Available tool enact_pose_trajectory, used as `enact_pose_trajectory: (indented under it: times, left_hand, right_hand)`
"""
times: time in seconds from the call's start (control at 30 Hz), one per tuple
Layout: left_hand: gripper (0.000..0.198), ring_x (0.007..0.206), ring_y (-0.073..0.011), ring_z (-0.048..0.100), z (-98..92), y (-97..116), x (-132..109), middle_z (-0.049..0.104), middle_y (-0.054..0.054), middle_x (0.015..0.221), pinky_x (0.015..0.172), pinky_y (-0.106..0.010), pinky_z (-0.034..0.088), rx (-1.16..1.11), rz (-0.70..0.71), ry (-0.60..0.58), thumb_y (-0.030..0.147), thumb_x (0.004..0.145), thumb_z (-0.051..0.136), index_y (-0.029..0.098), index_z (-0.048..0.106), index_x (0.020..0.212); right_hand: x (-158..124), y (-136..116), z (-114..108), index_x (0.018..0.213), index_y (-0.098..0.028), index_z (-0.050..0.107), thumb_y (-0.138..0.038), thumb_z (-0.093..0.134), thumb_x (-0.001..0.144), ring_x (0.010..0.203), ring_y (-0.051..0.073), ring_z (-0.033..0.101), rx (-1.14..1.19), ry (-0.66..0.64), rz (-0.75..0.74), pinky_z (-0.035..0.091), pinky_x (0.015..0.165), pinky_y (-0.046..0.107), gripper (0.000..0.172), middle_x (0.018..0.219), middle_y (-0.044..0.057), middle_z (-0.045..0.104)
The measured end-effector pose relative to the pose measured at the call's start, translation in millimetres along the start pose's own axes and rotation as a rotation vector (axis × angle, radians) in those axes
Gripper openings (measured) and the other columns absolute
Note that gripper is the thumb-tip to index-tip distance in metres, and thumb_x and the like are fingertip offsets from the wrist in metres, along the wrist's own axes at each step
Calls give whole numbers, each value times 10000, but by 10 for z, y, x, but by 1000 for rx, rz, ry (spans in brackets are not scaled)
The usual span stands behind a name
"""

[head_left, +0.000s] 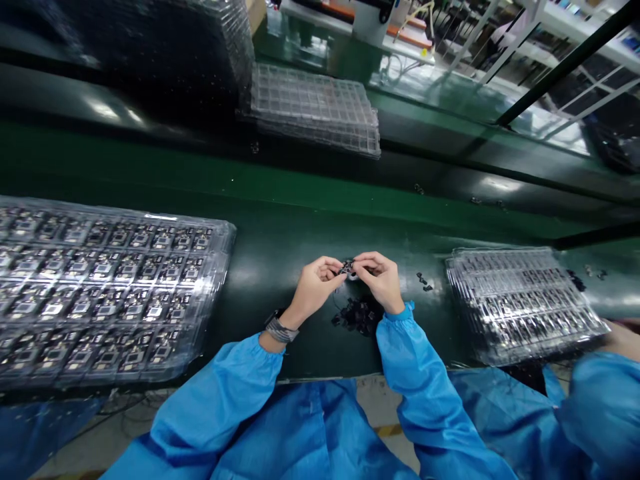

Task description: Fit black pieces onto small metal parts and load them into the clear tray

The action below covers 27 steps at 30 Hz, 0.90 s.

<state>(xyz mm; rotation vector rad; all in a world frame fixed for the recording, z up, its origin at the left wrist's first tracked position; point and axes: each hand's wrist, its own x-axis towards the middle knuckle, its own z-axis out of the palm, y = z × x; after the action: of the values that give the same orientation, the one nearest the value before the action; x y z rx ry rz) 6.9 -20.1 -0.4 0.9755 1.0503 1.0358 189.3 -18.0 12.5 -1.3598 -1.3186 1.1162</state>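
Note:
Between my two hands, just above the green bench, is a small dark circuit board. My left hand pinches its left side with thumb and fingertips. On its right side the fingers of my right hand are closed too. The board is small and partly covered by my fingertips, so its details do not show. A loose heap of small black parts lies on the bench below my hands, beside my right wrist. To the right of my right hand rest a few more black pieces.
A clear tray of circuit boards lies at left, and stacked trays stand at right. Empty clear trays sit on the raised ledge. At far right, a co-worker's hand touches the right stack.

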Motion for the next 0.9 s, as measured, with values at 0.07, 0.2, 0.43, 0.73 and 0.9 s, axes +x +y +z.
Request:
enact_pose_trajectory:
  times: [0.07, 0.2, 0.43, 0.73, 0.9]
  left_hand:
    - [290, 746, -142, 628, -4, -3, -1, 692, -34, 831, 690, -254, 485, -6, 3, -1, 292, 723, 838, 153, 692, 933]
    - [290, 735, -140, 626, -10, -14, 1, 696, -36, 835, 682, -253, 485, -20, 6, 3, 295, 728, 835, 153, 690, 936]
    - [294, 692, -129, 605, -5, -33, 12, 673, -20, 786, 652, -243, 476, -29, 22, 19, 305, 717, 842, 154, 672, 904]
    - [285, 677, -122, 599, -8, -31, 19, 670, -19, 778, 634, -233, 462, -23, 18, 28, 294, 716, 835, 153, 671, 903]
    - [245, 654, -122, 574, -3, -23, 1, 669, -19, 777, 612, -237, 462, 36, 56, 23, 295, 740, 811, 163, 679, 898]
  right_hand:
    - [2, 3, 5, 967, -197, 732, -472, 830, 800, 754, 215, 755, 1, 5, 1, 607, 734, 330, 336, 850, 69, 805]
    - [3, 12, 23, 981, -199, 737, -466, 829, 798, 761, 220, 759, 4, 20, -7, 607, 740, 337, 337, 863, 73, 812]
    - [-10, 24, 37, 984, -189, 738, -463, 799, 824, 728, 214, 748, -28, 43, -26, 599, 731, 340, 323, 830, 68, 805]
    - [-17, -6, 56, 1020, -189, 715, -409, 780, 833, 752, 226, 764, -67, 14, -41, 603, 784, 361, 296, 850, 71, 815]
    - [-32, -13, 60, 995, -193, 713, -390, 781, 830, 779, 237, 772, -109, 18, -50, 599, 806, 367, 266, 838, 66, 815]
